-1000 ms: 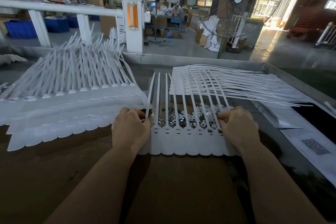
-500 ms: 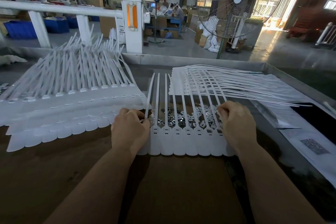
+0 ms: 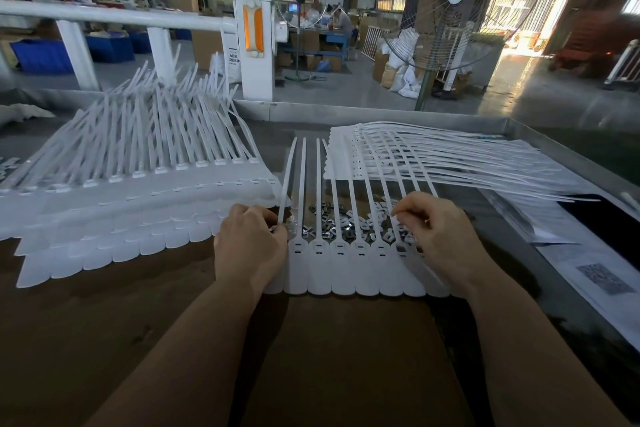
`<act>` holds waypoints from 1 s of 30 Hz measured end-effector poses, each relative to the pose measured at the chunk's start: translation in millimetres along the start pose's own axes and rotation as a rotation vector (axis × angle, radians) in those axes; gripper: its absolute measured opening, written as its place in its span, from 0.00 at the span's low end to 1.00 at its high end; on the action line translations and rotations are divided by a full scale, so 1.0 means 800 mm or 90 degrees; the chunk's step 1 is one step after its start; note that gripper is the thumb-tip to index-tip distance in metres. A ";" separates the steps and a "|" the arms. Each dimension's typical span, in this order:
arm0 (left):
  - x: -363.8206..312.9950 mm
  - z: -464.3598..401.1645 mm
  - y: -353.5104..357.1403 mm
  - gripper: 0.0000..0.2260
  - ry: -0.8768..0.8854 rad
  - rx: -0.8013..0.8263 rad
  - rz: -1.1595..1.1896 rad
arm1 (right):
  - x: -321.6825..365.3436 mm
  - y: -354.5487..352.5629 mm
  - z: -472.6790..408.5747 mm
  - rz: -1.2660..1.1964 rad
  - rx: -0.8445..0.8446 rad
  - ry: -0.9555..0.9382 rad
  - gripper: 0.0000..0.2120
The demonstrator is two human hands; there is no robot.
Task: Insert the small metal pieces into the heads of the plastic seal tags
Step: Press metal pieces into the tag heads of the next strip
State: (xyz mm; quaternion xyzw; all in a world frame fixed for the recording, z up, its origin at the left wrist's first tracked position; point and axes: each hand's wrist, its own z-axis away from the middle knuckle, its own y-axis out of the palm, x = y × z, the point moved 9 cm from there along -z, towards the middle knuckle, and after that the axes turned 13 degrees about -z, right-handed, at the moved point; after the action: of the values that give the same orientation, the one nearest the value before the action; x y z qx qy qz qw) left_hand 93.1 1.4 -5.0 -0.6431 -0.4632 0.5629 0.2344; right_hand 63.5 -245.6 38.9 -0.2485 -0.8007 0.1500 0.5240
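Note:
A joined strip of white plastic seal tags (image 3: 349, 270) lies flat in front of me, heads toward me and tails pointing away. A loose pile of small metal pieces (image 3: 341, 222) sits under the tails just beyond the heads. My left hand (image 3: 249, 246) rests at the strip's left end with fingers curled, pinching a small metal piece at the leftmost head. My right hand (image 3: 440, 236) hovers over the right end, fingers curled and pinching over the pile; what it holds is too small to tell. One head on the right (image 3: 401, 249) shows a metal piece in its slot.
A big fanned stack of tag strips (image 3: 138, 191) fills the left of the brown table (image 3: 104, 322). Another stack (image 3: 433, 159) lies behind on the right, beside papers (image 3: 588, 270). A metal rim (image 3: 346, 111) bounds the far side; a standing fan (image 3: 446, 10) stands beyond.
My right hand has lifted from the rightmost heads and moved back over the metal pile, fingers pinched. My left hand has stayed at the left end.

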 end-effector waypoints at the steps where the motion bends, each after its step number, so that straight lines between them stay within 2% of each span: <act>1: 0.000 0.000 0.000 0.10 0.000 0.000 0.006 | 0.000 0.000 0.000 -0.008 0.000 -0.001 0.07; 14: 0.001 0.002 -0.007 0.07 -0.017 -0.009 0.090 | 0.010 -0.003 -0.011 0.030 -0.025 -0.001 0.04; 30: 0.003 -0.001 -0.003 0.06 -0.025 0.014 0.099 | -0.016 0.021 -0.008 0.045 0.093 0.078 0.05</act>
State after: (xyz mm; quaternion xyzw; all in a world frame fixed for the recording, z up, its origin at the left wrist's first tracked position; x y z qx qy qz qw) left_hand 93.1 4.5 -4.3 -0.6632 -0.4102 0.5972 0.1878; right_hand 77.6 -239.3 23.4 -0.2465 -0.7448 0.2113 0.5830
